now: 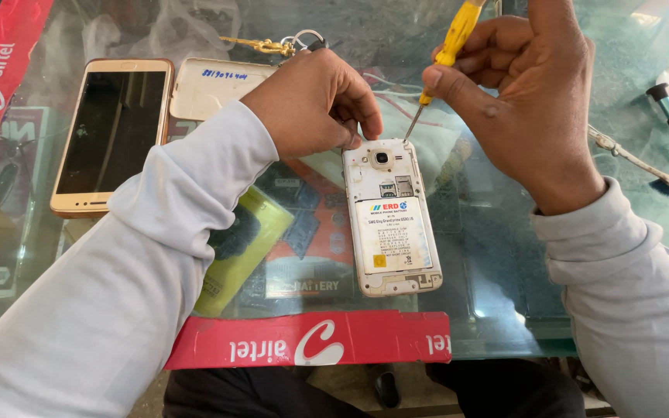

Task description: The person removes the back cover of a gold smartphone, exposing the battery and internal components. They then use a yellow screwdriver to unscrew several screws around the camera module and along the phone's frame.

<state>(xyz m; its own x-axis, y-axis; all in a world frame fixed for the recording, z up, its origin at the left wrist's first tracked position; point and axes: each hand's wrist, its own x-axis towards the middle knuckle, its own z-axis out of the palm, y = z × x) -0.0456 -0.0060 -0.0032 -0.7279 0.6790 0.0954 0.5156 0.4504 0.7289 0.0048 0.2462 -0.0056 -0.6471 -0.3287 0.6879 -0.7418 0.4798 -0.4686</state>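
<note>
Head view: a glass-topped bench [497,255], glossy and reflective, edged with a red printed strip [311,338], with papers and packets seen beneath the glass. At its centre an opened white phone [391,217] is laid back-up, cover removed, the camera ring, card slots and a pale labelled battery exposed; its top corner is pinched by the left hand [315,101], while a yellow-handled screwdriver [444,58] is gripped in the closed fingers of the right hand [520,93], metal tip set at the upper edge. Also listed: a gold phone [114,135], a white back cover [214,87], a brush [636,161].
</note>
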